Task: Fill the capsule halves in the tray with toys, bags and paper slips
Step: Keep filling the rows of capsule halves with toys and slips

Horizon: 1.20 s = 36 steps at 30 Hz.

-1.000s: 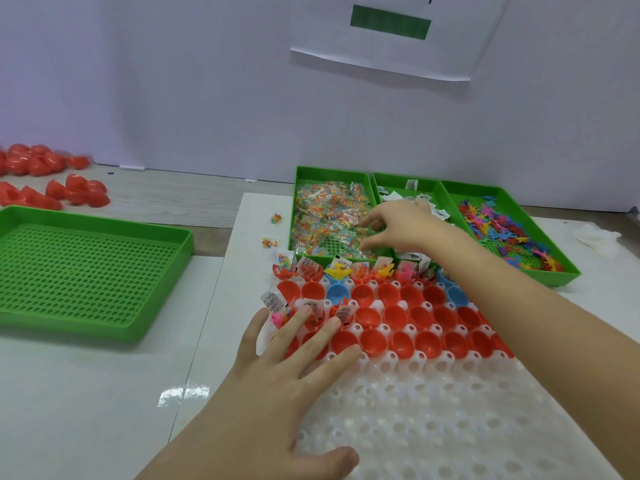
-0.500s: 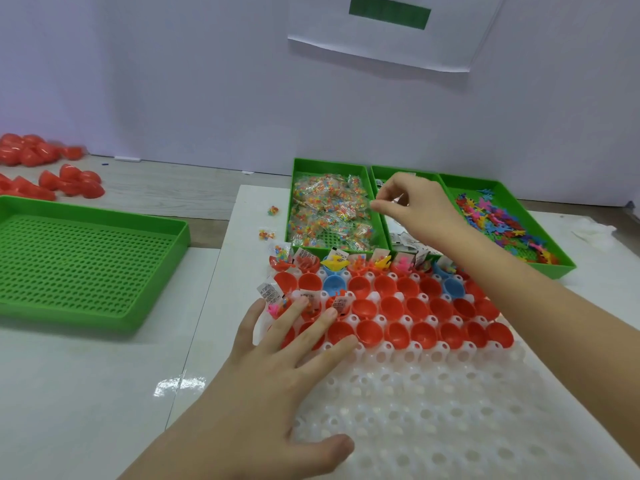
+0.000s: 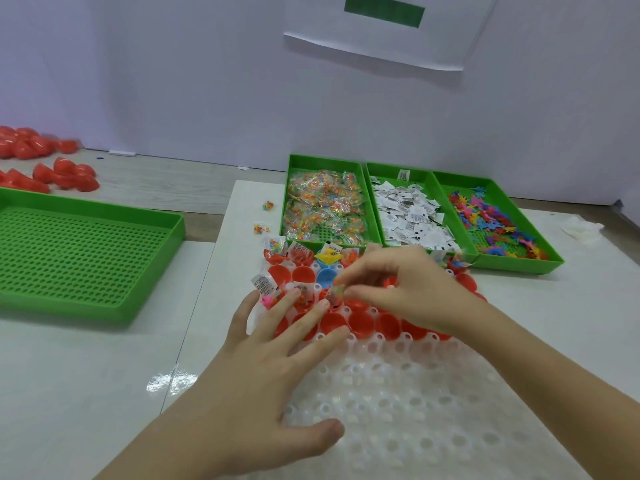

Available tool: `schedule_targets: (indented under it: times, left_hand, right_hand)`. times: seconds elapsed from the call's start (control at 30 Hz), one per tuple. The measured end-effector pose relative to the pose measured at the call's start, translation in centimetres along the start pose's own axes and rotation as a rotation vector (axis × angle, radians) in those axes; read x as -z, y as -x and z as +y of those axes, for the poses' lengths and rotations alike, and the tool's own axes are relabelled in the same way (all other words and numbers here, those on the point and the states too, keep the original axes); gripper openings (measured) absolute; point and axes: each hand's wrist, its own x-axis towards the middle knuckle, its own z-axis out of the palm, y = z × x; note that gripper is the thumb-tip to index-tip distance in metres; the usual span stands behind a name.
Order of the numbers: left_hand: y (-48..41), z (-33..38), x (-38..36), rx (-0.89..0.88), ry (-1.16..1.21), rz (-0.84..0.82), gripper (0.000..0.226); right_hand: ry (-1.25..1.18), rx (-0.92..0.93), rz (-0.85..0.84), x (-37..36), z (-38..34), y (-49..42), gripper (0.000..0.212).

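The left hand (image 3: pixel 263 358) lay flat, fingers (image 3: pixel 304 320) straight, on the white tray (image 3: pixel 398 393), apparently steadying it. The right hand (image 3: pixel 408 289) pinched a small bag (image 3: pixel 336 293) just above the red capsule halves (image 3: pixel 360 322), likely to drop it in.

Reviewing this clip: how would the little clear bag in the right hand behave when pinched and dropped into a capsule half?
Probably floppy: the bag is thin clear film, like those heaped crumpled in the green bin. Likely very light, since the right hand carries it by a fingertip pinch. The glossy film may slip.
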Motion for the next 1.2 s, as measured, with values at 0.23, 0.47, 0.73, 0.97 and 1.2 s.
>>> schedule_targets:
  times: [0.23, 0.47, 0.73, 0.97, 1.2]
  left_hand:
    - [0.1, -0.1, -0.3, 0.028, 0.101, 0.030, 0.081]
    - [0.0, 0.1, -0.2, 0.019, 0.050, 0.031, 0.081]
    - [0.1, 0.1, -0.2, 0.009, 0.016, 0.035, 0.081]
    - [0.0, 0.0, -0.3, 0.015, 0.035, 0.067, 0.079]
    - [0.0, 0.1, 0.2, -0.016, 0.051, 0.123, 0.074]
  right_hand:
    - [0.020, 0.076, -0.064, 0.2, 0.0, -0.4, 0.015]
    - [0.222, 0.121, -0.183, -0.2, -0.2, -1.2, 0.017]
    - [0.413, 0.161, -0.231, -1.0, -0.4, -1.4, 0.012]
    - [0.244, 0.119, -0.145, 0.1, 0.2, -0.2, 0.015]
    - [-0.066, -0.032, 0.234, 3.6, 3.3, 3.6, 0.026]
